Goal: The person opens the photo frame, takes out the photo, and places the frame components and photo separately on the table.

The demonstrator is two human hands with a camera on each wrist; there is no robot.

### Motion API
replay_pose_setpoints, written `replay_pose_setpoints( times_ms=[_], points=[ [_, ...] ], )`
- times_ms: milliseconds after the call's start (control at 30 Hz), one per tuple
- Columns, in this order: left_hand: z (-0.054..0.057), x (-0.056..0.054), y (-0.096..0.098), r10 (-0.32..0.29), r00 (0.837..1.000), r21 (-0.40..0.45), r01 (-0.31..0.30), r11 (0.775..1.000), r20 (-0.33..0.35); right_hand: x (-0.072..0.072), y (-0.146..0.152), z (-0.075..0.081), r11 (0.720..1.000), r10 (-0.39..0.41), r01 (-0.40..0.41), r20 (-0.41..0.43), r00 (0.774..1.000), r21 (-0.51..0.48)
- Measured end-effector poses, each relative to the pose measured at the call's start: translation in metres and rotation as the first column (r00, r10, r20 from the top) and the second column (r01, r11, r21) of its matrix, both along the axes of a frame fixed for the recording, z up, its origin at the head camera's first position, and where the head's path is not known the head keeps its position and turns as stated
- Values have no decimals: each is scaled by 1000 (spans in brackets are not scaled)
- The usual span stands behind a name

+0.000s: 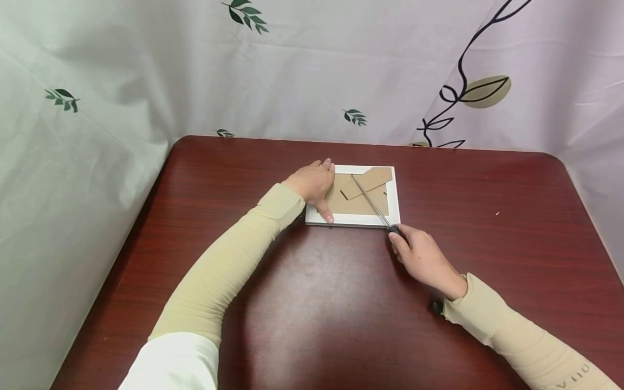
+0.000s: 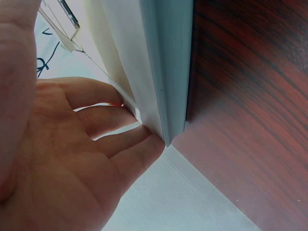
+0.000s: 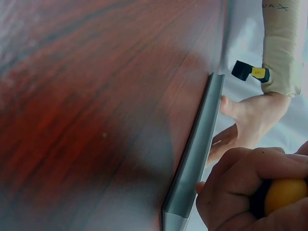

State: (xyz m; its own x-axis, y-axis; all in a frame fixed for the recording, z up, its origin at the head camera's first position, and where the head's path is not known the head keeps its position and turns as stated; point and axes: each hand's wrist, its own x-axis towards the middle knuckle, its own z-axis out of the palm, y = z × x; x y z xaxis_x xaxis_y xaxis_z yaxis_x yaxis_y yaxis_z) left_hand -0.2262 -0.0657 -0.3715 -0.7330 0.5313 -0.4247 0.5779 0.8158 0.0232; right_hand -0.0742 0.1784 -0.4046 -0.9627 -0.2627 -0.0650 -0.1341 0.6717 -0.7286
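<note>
A white picture frame [image 1: 363, 219] lies back side up on the table, its brown backing board [image 1: 358, 207] showing with a fold-out stand flap [image 1: 377, 177] on it. Across the frame's left side rests my left hand [image 1: 314, 184], thumb and fingers spread. The left wrist view has those fingers nearly straight against the frame's edge. My right hand [image 1: 424, 257] grips a screwdriver [image 1: 371, 202] by its handle at the near right corner. The shaft slants over the backing, and its tip is near the board's far edge. In the right wrist view, the handle's yellow end [image 3: 285, 196] shows inside the curled fingers.
The dark red wooden table [image 1: 302, 303] extends on all sides of the frame. Behind it hangs a pale curtain [image 1: 302, 70] with leaf prints. A small light speck [image 1: 497, 213] lies on the right of the table.
</note>
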Motion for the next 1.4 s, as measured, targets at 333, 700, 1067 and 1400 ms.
replay_pose_setpoints(
  times_ms=[333, 700, 1067, 1400],
  points=[
    [-1, 0, 0, 1, 1000, 2, -1, 1000, -6, 0, 0, -1, 1000, -4, 4, 9, 1000, -3],
    [-1, 0, 1, 3, 1000, 9, -3, 1000, -4, -1, 1, -2, 1000, -12, 12, 13, 1000, -9],
    [-2, -2, 0, -6, 1000, -1, 6, 1000, -12, -2, 1, -2, 1000, -8, 8, 16, 1000, -4],
    [-3, -2, 0, -7, 1000, -2, 7, 1000, -11, -1, 1, -2, 1000, -8, 8, 21, 1000, -16]
  ],
)
